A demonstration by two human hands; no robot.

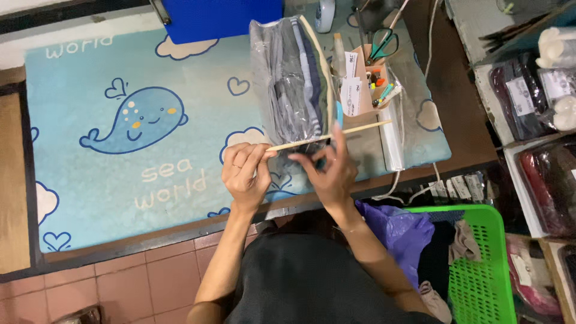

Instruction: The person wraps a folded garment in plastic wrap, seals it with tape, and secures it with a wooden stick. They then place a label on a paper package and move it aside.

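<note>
A clear plastic bag (292, 78) with folded grey and striped cloth inside lies on the blue whale-print mat (120, 120). A thin wooden stick (354, 130) lies across the bag's near end. My left hand (245, 173) pinches the stick's left end against the bag. My right hand (329, 170) grips the bag's near edge under the stick, beside a small blue object (339, 114).
A cardboard holder (369, 81) with scissors, pens and paper tags stands right of the bag. A green plastic basket (480, 264) with cloth and a purple bag (396, 231) sits at lower right. Packed goods fill shelves at far right (540, 102). A blue board (222, 18) stands behind.
</note>
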